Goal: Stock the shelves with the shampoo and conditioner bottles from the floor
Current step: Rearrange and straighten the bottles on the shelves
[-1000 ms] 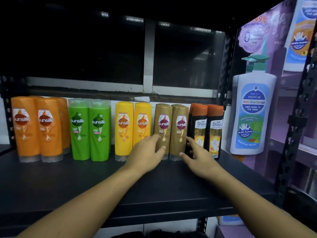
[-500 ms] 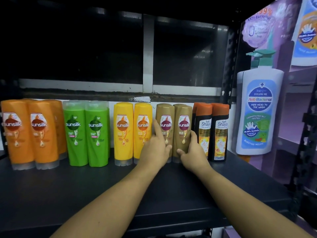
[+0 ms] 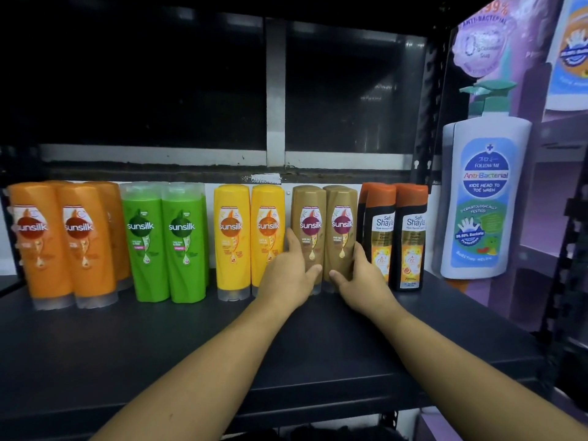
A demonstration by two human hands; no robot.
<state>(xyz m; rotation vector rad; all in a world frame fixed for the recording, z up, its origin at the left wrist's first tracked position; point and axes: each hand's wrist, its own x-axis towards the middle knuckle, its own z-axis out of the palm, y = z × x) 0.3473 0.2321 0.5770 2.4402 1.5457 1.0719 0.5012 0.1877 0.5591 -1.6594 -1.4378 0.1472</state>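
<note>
1. The brown pair (image 3: 324, 218) of Sunsilk btls stood upright on the dark shelf (image 3: 191, 345), toward its back. It sat betw. the yellow btls (image 3: 249, 230) on its left & the orange-capped black btls (image 3: 396, 230) on its right.
2. L hand (image 3: 288, 278) cupped the pair's left flank, fingers up along the side, thumb across the lower front.
3. R hand (image 3: 361, 278) mirrored it on the right flank, fingers tucked in betw. brown & black btls, thumb low on the front.
4. Hands were apart, w/ the two btls clamped betw. them.
5. Key relation: the pair lay straight ahead of both hands, long axes vertical, labels facing out. Neither hand was nearer; each had its own flank.
6. Judged step: squaring the pair up in the row. Prob. needs both hands moving as one so the btls don't lean.
7. Risk: the gap on the right was tight, so R fingers could knock the black btls.
8. Floor stock wasn't in view, so progress is hard to judge.
</note>
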